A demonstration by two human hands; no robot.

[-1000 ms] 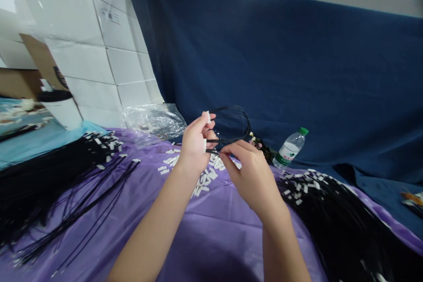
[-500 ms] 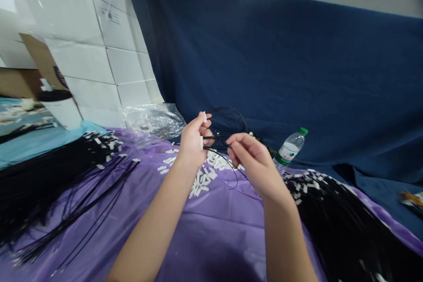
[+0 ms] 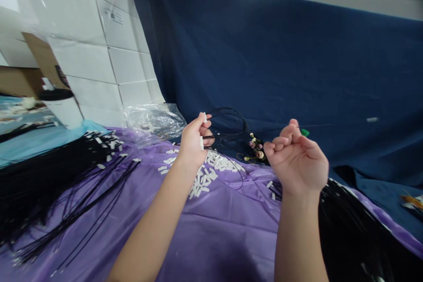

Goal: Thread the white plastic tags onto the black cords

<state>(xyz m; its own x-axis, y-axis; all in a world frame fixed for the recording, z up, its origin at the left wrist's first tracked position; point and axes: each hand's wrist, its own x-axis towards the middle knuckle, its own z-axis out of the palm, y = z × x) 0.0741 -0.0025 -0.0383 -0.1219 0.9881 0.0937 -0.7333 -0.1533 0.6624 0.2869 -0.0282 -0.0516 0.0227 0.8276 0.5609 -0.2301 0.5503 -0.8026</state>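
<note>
My left hand (image 3: 193, 143) is closed around a looped bundle of thin black cords (image 3: 236, 114), with a white piece (image 3: 204, 117) at its fingertips and another white piece (image 3: 202, 143) against the palm. To the right, my right hand (image 3: 295, 158) is raised with its palm towards me and its fingers curled. A thin dark cord (image 3: 317, 125) runs from behind those fingers to the right. In line with it, a blurred white tag (image 3: 372, 119) hangs in the air. Loose white pieces (image 3: 203, 180) lie in a heap beneath my left hand.
Purple sheeting (image 3: 211, 238) covers the table. Piles of black cords with white ends lie left (image 3: 49, 176) and right (image 3: 357, 229). Behind are clear plastic (image 3: 155, 119), small artificial flowers (image 3: 257, 146) and a dark blue curtain (image 3: 280, 61). A green bottle cap (image 3: 304, 132) shows behind my right hand.
My right hand has moved away from the bundle to the right and turned palm towards me, with a thin cord trailing from it. My left hand has stayed in place.
</note>
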